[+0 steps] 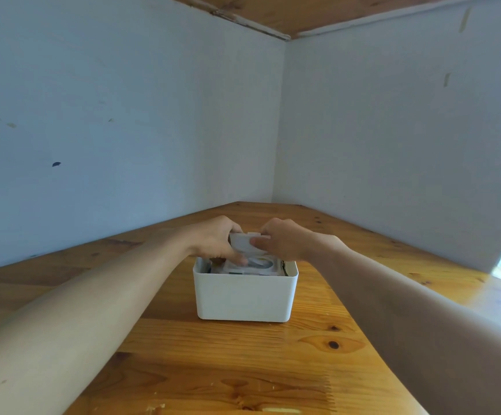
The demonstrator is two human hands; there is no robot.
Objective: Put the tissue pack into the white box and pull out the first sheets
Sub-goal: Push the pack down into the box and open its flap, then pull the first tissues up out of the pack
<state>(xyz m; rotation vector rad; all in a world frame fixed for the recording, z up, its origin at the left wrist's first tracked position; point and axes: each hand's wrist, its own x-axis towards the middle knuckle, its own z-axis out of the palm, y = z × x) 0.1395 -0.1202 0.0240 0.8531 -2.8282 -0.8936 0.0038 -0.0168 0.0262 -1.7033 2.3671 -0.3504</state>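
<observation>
The tissue pack [253, 266] sits inside the white box [244, 293], and its flap [243, 241] stands up at 12 o'clock. The left hand [216, 239] pinches the flap from 9 o'clock. The right hand [288, 238] pinches it from 3 o'clock. The box rests on a wood table [243, 363], with 2 walls behind.

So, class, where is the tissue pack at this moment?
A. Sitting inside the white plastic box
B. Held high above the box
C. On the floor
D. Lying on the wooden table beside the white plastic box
A: the tissue pack sits below the rim of the white plastic box, its flip lid raised between the left hand and the right hand.
</observation>
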